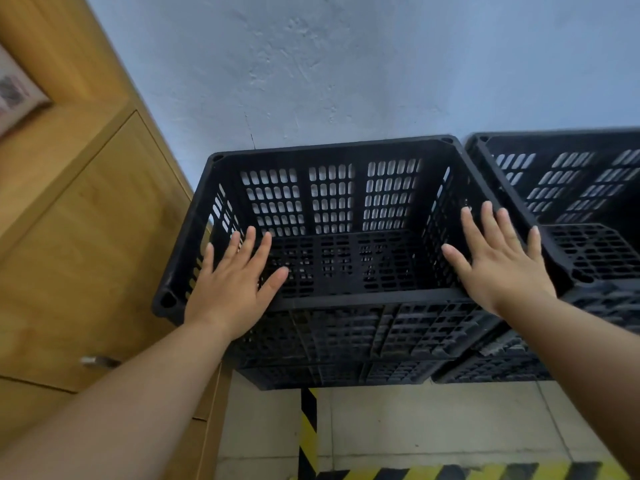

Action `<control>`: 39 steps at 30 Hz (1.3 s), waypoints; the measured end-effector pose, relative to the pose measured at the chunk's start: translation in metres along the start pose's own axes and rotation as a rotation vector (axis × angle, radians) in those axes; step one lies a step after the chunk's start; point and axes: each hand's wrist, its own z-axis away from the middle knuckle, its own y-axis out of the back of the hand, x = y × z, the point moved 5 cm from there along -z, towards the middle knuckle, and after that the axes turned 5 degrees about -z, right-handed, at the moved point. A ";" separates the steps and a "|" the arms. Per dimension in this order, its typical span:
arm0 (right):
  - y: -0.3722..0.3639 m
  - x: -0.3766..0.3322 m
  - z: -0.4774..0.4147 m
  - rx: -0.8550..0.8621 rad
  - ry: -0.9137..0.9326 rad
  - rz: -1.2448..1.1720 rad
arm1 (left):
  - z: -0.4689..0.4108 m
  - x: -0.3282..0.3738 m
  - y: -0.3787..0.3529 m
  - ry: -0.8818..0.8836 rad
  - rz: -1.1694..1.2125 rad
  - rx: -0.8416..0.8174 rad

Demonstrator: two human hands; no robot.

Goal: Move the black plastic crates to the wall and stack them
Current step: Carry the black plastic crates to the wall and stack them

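Note:
A black slotted plastic crate (332,202) sits on top of a stack of black crates (346,344) against the pale wall (346,64). A second stack of black crates (571,188) stands right beside it on the right. My left hand (232,285) lies flat with straight, spread fingers over the top crate's near left corner. My right hand (498,261) is spread the same way over the near right corner, fingers pointing toward the wall. Neither hand curls round the rim.
A wooden cabinet (79,237) with a metal handle (98,361) stands close against the left side of the stack. Yellow and black hazard tape (308,431) runs on the tiled floor (433,420) below the crates.

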 end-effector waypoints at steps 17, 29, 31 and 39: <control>0.004 -0.009 0.002 -0.056 -0.045 0.002 | -0.004 -0.007 0.000 0.045 -0.098 0.158; 0.001 -0.006 -0.001 -0.057 -0.026 0.010 | -0.004 -0.006 0.000 0.043 -0.110 0.119; -0.001 -0.005 -0.001 -0.062 -0.029 0.009 | -0.005 -0.006 0.001 0.042 -0.107 0.110; 0.000 -0.003 -0.005 -0.045 -0.040 -0.009 | -0.008 -0.010 -0.001 0.079 -0.081 0.070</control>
